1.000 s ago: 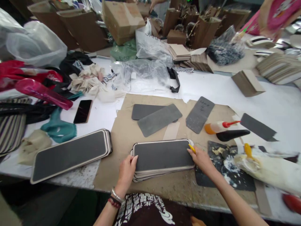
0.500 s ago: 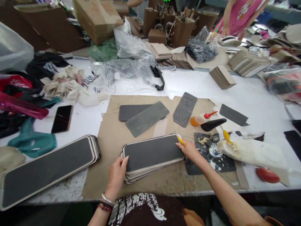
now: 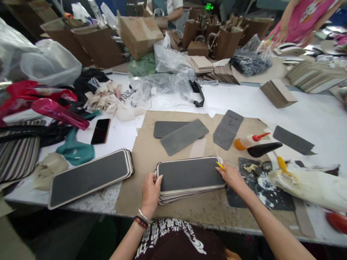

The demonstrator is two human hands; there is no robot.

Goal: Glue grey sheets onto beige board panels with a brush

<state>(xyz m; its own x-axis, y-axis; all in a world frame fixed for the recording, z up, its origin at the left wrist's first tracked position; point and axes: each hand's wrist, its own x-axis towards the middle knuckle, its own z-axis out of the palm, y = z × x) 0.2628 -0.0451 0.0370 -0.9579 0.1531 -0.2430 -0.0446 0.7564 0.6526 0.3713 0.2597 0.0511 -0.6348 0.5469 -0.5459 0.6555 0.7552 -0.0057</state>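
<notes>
A stack of long, round-cornered dark grey panels (image 3: 189, 174) with pale borders lies in front of me. My left hand (image 3: 151, 191) is closed at the stack's left end, thumb on the top panel and fingers at its edge. At the right end, my right hand (image 3: 231, 177) is closed round a thin yellow stick-like tool (image 3: 220, 166), whose tip points over the top panel's corner. Most of the tool is hidden in the fingers. A second stack of similar panels (image 3: 90, 178) sits to the left.
Loose grey pieces (image 3: 184, 137) lie behind the stack on brown cardboard (image 3: 135, 195). To the right are a red-tipped bottle (image 3: 245, 143), a black cone-shaped object (image 3: 264, 149) and a glue-smeared dark board (image 3: 273, 196). A phone (image 3: 100, 131) rests at left; co-workers stand beyond.
The camera view has swung left, so everything appears further right and more of the left side shows. Both hands stay at the same ends of the panel stack.
</notes>
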